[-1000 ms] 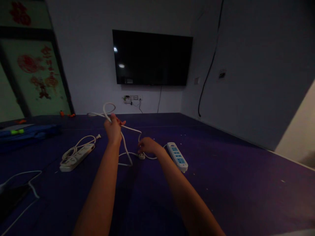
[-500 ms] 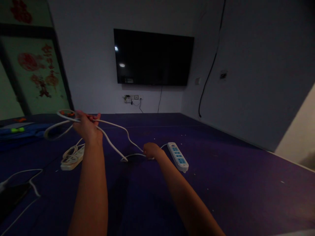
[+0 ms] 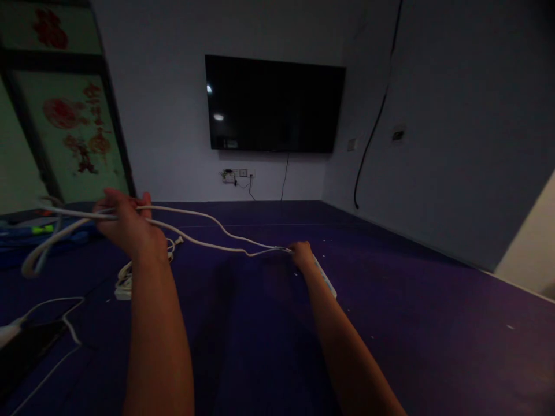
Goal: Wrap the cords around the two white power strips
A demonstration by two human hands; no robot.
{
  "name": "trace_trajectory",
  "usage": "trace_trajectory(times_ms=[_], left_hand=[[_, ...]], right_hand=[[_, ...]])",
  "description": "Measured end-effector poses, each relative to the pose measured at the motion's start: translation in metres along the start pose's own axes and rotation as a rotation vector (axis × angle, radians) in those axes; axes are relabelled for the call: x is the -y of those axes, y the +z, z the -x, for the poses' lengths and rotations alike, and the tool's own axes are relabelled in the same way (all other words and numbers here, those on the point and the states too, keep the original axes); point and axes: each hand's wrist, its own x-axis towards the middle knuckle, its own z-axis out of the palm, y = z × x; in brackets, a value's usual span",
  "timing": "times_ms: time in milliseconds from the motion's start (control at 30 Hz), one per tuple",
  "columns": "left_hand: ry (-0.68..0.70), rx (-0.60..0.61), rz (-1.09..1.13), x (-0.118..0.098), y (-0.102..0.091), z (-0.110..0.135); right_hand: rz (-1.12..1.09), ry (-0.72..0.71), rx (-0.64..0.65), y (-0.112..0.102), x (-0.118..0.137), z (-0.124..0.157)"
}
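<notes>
My left hand (image 3: 128, 222) is raised above the purple surface, closed around loops of a white power cord (image 3: 195, 241). Two strands of the cord run from it across to my right hand (image 3: 301, 253), whose fingers are closed on them low over the surface. Partly hidden behind my right hand and forearm lies a white power strip (image 3: 325, 277) with blue sockets. Beyond my left forearm sits a second power strip (image 3: 123, 293) with its cord (image 3: 125, 276) coiled on top; the forearm covers much of it.
At the lower left lie a dark flat object (image 3: 30, 346) and a thin white cable (image 3: 71, 326). Blue cloth (image 3: 73, 237) is heaped at the far left. A black cable (image 3: 368, 138) hangs down the right wall. A television (image 3: 275, 104) is mounted ahead, above wall sockets (image 3: 238, 173).
My left hand has moved left with the loops. My right hand has shifted right and slightly farther away, up to the near power strip, and the cord between them is drawn straighter.
</notes>
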Motion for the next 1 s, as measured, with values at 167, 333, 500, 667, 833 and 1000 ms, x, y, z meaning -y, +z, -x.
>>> trace_trajectory(times_ms=[167,333,500,667,833,1000], left_hand=[[-0.070,-0.026,0.071,-0.011,-0.003,-0.005],[-0.105,-0.032,0.075,-0.007,-0.006,-0.009],[-0.132,-0.005,0.085,0.002,-0.013,-0.013],[-0.217,-0.002,0.071,-0.001,-0.027,-0.023],[-0.422,-0.028,0.039,-0.008,-0.031,-0.027],[-0.556,0.024,-0.007,-0.001,-0.032,-0.028]], right_hand=[[-0.009,0.009,-0.009,0.016,-0.002,-0.004],[0.017,0.066,0.003,0.034,0.005,0.000],[0.045,0.134,0.066,0.041,0.007,0.003],[0.054,0.177,0.134,0.037,0.000,-0.001],[0.054,0.129,0.161,0.031,-0.020,0.000],[0.043,0.070,0.158,0.024,-0.052,0.005]])
